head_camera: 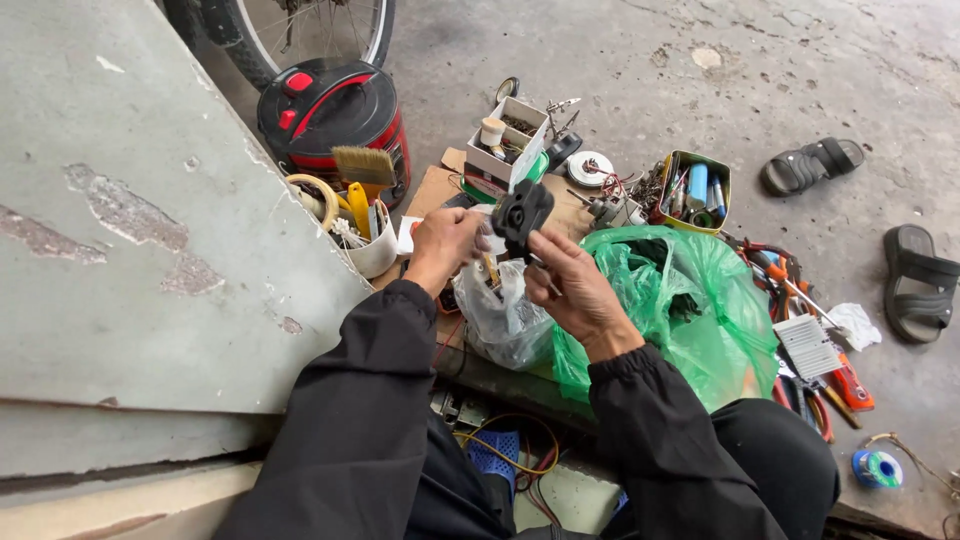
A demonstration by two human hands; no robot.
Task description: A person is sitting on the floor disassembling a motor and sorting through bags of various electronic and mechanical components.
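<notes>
- Both hands close on a small black plastic part point(522, 213) held up between them; the left hand point(444, 243) pinches its left edge, and the right hand point(568, 285) grips it from below with fingers curled.
- That black part hangs in the air above a clear plastic bag point(503, 318), which sits just beside a crumpled green plastic bag point(690, 310).
- Behind the hands, a small white open box point(507, 138) stands on a flat piece of brown cardboard point(432, 188), with small bits inside.
- To the right of it, a rectangular yellow-rimmed tin point(694, 190) holds pens and small tools.
- On the left, a white tub point(372, 250) carries a paintbrush with a yellow handle point(362, 175), just in front of a red and black round canister point(332, 108).
- Pliers and red-handled tools point(800, 300) lie scattered on the concrete at the right, near two dark sandals point(912, 280).
- A small green-and-blue roll point(877, 468) lies by the person's knee.
</notes>
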